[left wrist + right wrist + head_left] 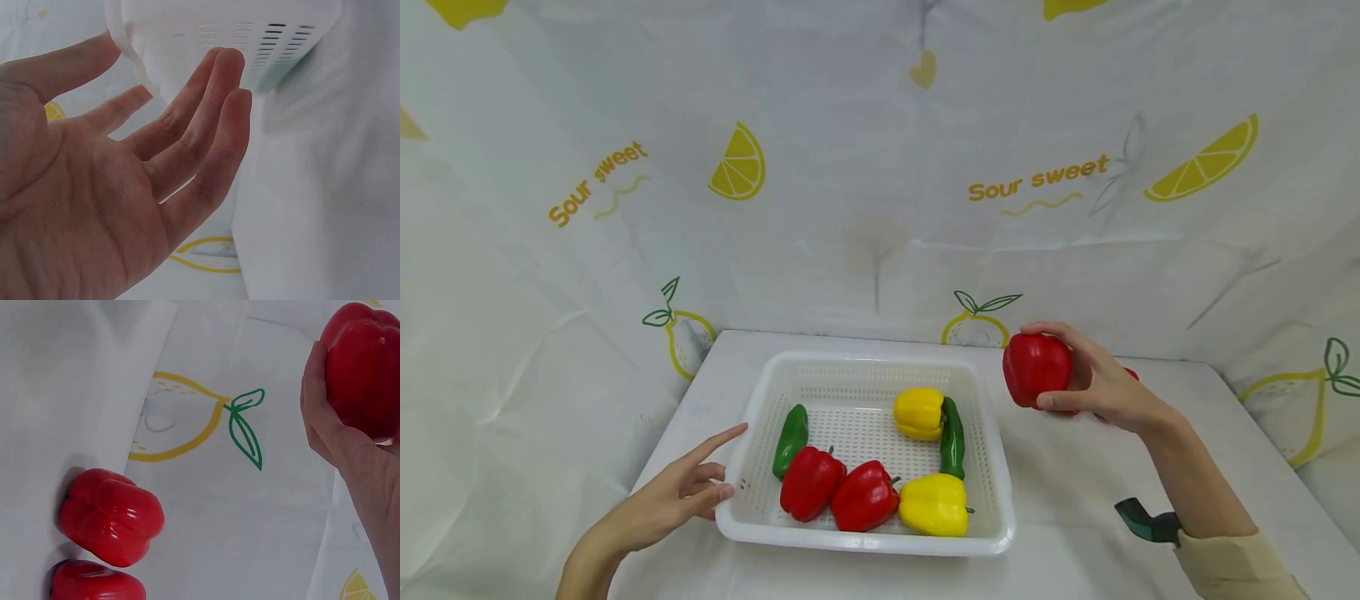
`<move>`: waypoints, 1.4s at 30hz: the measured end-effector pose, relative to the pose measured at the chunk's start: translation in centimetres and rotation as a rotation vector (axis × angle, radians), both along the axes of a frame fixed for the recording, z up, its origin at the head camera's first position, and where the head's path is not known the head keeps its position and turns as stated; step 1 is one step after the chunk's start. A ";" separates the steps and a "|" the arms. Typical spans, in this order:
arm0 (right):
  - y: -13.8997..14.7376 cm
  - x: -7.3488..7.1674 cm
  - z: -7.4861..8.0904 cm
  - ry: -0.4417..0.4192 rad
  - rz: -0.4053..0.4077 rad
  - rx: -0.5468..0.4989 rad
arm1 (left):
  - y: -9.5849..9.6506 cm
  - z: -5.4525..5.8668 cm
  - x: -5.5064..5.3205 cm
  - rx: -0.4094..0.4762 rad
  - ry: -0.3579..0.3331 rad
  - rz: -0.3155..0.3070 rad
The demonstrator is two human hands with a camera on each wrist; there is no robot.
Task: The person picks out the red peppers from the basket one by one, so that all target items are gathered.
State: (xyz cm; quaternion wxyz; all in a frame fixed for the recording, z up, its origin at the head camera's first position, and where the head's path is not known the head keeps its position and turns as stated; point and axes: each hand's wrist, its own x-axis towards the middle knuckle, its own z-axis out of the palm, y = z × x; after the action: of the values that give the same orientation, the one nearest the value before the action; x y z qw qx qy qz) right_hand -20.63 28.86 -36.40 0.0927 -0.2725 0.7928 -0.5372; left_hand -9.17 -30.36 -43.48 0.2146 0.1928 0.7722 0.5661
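And there's your right hand (1105, 387), thumb and fingers clamped on a red pepper (1033, 369), held above the table (1060, 508), right of the basket (865, 542)! Your left hand (662, 500) is at the basket's left rim, fingers apart, loosely bent. Inside, two reds (812, 483) and a near yellow (934, 505) line the near side; a far yellow (917, 414) touches one green (952, 437), another green (791, 442) sits left. Two loose peppers (112, 515), also red, lie on the table.
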 end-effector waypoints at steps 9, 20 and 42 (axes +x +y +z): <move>1.1 0.4 -0.5 0.031 -0.079 0.099 | 0.0 0.0 0.1 0.007 0.009 -0.007; 5.4 0.4 -0.7 0.039 -0.141 0.174 | -0.1 0.1 0.0 -0.010 -0.012 0.000; 15.6 -0.4 -3.6 0.039 -0.370 0.268 | 0.0 0.3 0.1 -0.020 0.015 0.002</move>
State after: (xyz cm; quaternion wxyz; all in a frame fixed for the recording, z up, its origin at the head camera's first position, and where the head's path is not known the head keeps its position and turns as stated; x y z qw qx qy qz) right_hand -21.04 44.48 -39.99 0.0127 -0.1180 0.8952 -0.4296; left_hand -9.05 -30.39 -43.22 0.2101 0.1941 0.7795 0.5573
